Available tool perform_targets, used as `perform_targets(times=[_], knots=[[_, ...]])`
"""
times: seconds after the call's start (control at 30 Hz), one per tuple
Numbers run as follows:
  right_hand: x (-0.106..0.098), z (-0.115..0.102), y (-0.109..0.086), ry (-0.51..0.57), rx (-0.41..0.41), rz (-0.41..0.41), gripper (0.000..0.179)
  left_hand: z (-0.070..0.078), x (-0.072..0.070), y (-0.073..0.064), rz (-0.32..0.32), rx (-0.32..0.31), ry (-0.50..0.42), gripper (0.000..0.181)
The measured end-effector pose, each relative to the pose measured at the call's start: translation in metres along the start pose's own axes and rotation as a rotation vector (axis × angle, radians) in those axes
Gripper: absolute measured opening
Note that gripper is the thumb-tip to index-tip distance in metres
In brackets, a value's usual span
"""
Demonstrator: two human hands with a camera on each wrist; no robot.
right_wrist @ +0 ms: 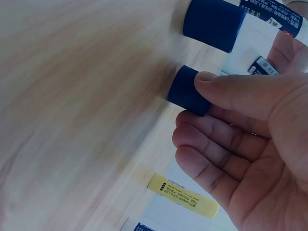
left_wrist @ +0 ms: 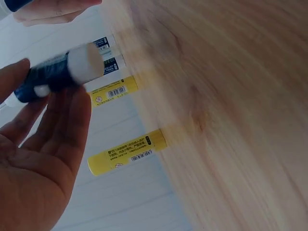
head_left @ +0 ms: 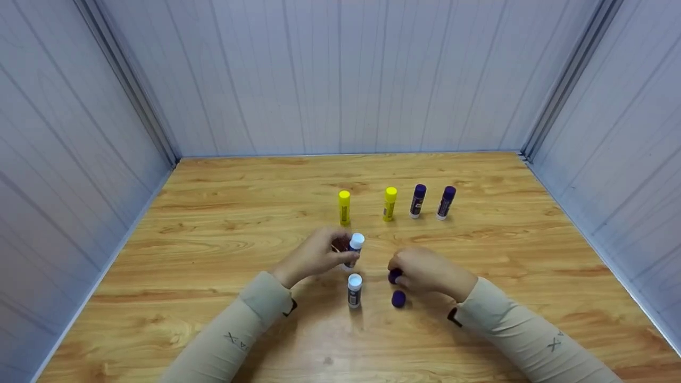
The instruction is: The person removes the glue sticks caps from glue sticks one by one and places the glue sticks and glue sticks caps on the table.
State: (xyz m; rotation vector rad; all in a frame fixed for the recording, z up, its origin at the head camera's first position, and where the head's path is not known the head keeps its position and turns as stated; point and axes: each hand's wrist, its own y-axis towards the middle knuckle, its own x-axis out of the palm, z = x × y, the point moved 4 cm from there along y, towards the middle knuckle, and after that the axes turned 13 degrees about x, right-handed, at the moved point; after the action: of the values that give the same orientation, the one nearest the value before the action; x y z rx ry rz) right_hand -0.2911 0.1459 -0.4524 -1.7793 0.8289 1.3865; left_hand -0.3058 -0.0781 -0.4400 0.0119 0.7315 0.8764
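Note:
My left hand (head_left: 314,256) holds a dark blue and white glue stick (left_wrist: 50,77) between thumb and fingers, its cap off and white top bare. In the left wrist view the stick leans, its white base toward the table. With thumb and fingertips, my right hand (head_left: 430,272) pinches a dark blue cap (right_wrist: 185,89) low at the tabletop. A second dark blue cap (head_left: 398,299) stands just nearer to me. To the left of that cap, another uncapped glue stick (head_left: 354,291) stands upright.
Behind the hands stand two yellow glue sticks (head_left: 345,207) and two capped dark blue glue sticks (head_left: 417,201), all upright in a loose row. The wood-grain table (head_left: 223,213) meets pale panel walls (head_left: 340,80) at the back and both sides.

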Motion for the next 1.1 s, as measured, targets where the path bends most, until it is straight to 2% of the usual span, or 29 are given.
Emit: perform_targets(times=[0.3,0.47,0.6,0.87,1.0,1.1], knots=[[0.001,0.001,0.001,0.011,0.031,-0.015,0.010,-0.006,0.005,-0.001,-0.100,-0.063,0.027,0.013],[0.001,0.001,0.001,0.024,0.051,-0.027,0.009,-0.006,0.007,0.000,-0.123,-0.041,0.054,0.013],[0.000,0.001,0.000,0.016,0.021,-0.018,0.007,-0.007,0.008,-0.001,-0.135,-0.037,0.070,0.013],[-0.002,0.001,-0.001,0.028,-0.001,-0.006,0.006,-0.008,0.008,-0.002,-0.145,-0.050,0.054,0.012],[-0.001,0.001,0.001,0.031,0.006,-0.011,0.005,-0.010,0.006,-0.001,-0.179,-0.059,0.022,0.018],[0.000,0.000,0.001,0.034,0.012,-0.016,0.004,-0.014,0.000,-0.001,-0.205,-0.093,0.031,0.025]])
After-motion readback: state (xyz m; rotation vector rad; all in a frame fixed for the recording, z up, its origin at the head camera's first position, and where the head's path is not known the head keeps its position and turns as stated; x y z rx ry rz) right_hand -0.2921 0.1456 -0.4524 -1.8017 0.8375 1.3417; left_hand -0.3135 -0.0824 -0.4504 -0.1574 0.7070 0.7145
